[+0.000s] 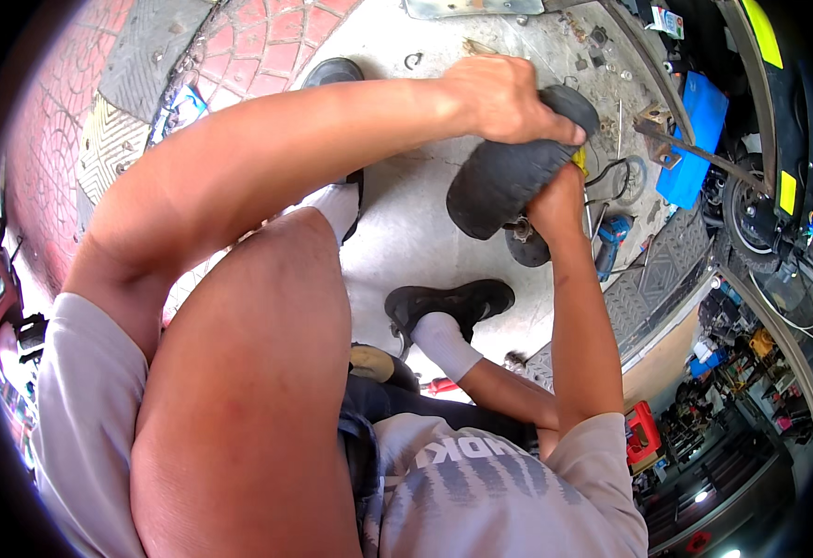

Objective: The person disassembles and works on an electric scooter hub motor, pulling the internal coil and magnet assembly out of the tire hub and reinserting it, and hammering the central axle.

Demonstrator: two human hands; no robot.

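Pale floor [406, 200] below hands. Black tire [499, 177] in air between hands, both clamped on it: left hand [504, 98] over top, right hand [555, 205] against right side, fingers mostly hidden. Blue box [693, 139] well right of hands. Black shoe [453, 299] nearer body than hands. Blue drill [614, 245] near right hand, to its right.

The tyre [492, 186] is black, the paving [250, 39] pinkish-red.
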